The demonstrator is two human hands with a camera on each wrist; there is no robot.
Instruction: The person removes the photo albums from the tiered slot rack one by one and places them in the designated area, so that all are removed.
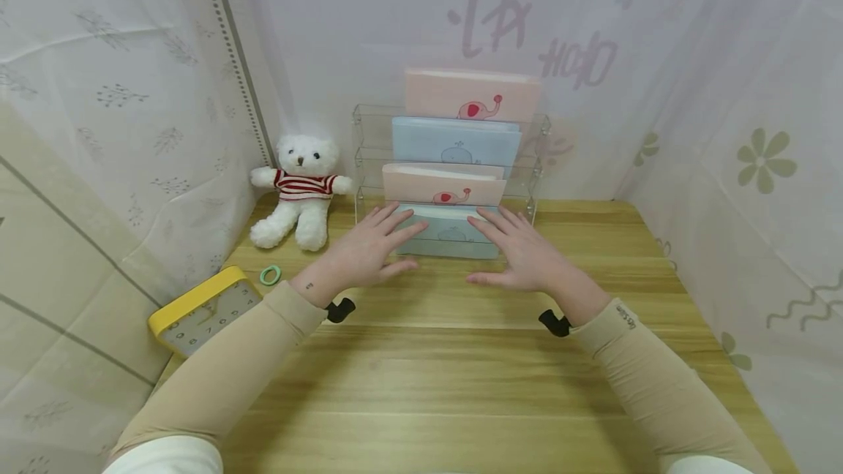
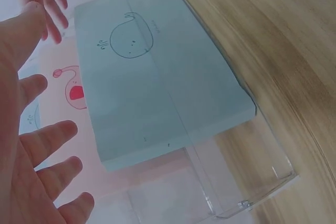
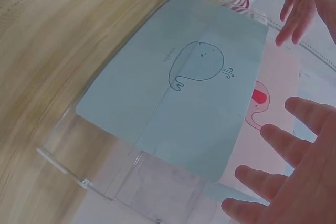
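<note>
A blue notebook (image 2: 152, 87) with a whale drawing stands in the front slot of a clear acrylic rack (image 1: 369, 139). Behind it, in rising tiers, are a pink notebook (image 1: 421, 183) with a red elephant, another blue notebook (image 1: 428, 139) and another pink notebook (image 1: 435, 90). My left hand (image 1: 369, 243) hovers by the front blue notebook's left side, fingers spread. On the other side my right hand (image 1: 527, 254) mirrors it, fingers apart and fairly straight. Neither hand holds anything; in both wrist views the fingertips show beside the notebook's top edge.
Left of the rack sits a white teddy bear (image 1: 303, 192) in a striped sweater. A green ring (image 1: 270, 275) and a yellow clock (image 1: 207, 309) lie on the wooden table (image 1: 421, 379) near my left forearm. Patterned curtains (image 1: 757, 93) hang around the table.
</note>
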